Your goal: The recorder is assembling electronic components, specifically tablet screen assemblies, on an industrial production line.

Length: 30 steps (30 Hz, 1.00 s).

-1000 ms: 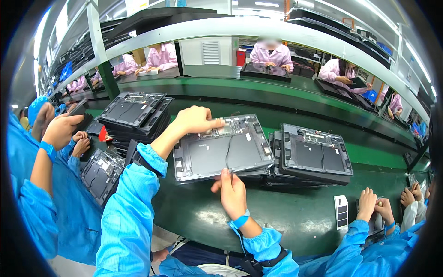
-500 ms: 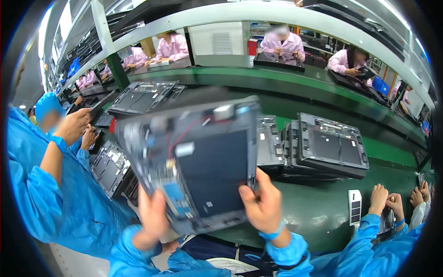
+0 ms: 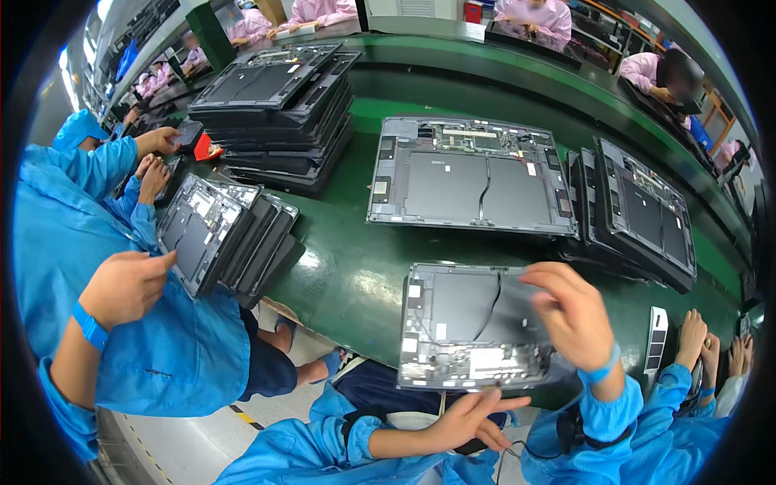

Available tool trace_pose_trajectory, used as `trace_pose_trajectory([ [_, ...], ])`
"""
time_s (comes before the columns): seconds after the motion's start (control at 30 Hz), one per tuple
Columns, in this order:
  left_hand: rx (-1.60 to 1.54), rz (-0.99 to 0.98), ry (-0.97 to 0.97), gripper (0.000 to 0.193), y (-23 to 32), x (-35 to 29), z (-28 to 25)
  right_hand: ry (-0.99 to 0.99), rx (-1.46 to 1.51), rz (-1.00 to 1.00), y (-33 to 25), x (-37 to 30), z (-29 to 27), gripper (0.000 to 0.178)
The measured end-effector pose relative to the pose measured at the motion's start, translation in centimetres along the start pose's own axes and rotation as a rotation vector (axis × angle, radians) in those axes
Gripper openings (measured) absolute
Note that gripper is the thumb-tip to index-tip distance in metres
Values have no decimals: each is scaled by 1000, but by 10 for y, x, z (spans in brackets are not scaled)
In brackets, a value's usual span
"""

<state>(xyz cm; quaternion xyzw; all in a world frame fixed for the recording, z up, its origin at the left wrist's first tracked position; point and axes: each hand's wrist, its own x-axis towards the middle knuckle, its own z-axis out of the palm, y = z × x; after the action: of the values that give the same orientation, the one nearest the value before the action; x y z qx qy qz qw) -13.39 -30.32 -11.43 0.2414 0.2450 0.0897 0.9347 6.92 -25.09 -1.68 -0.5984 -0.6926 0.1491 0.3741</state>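
Observation:
An opened laptop base (image 3: 461, 303) lies at the green table's near edge, its circuit board toward me and a black cable across its dark panel. My right hand (image 3: 575, 319) is over its right side, fingers bent and apart, slightly blurred; contact is unclear. Just below its near edge is my left hand (image 3: 469, 420), fingers stretched out and holding nothing. Beyond it lies a larger open laptop base (image 3: 440, 190), its right edge next to a stack of laptop bases (image 3: 651, 214).
At the far left stands a tall laptop stack (image 3: 267, 121); a lower stack (image 3: 202, 226) is beside a co-worker in a blue smock (image 3: 162, 331). Another co-worker's hands (image 3: 695, 347) are at right, near a white strip with dark panels (image 3: 656, 339). Pink-clad people sit across the line.
Half a second ago both my hands held a laptop base up before me; now one lies flat on the table and my hands are off that grip. The view has tilted down.

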Motion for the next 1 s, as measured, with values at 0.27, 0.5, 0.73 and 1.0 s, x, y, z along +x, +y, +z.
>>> trace_pose_trajectory([
  [0.27, 1563, 1146, -179, 24, 96, -36, -29, 104, 348, 249, 6, -95, -18, 38],
  [0.5, 1969, 684, 8, 22, 166, -51, -65, -109, 770, 424, 4, -67, 27, 16],
  [0.73, 2047, 615, -58, 18, 173, -37, -54, -67, 826, 599, -2, -57, 46, 17],
  [1.0, 1925, 951, 78, 18, 165, 19, -56, -221, 594, 509, -9, -44, 61, 12],
])
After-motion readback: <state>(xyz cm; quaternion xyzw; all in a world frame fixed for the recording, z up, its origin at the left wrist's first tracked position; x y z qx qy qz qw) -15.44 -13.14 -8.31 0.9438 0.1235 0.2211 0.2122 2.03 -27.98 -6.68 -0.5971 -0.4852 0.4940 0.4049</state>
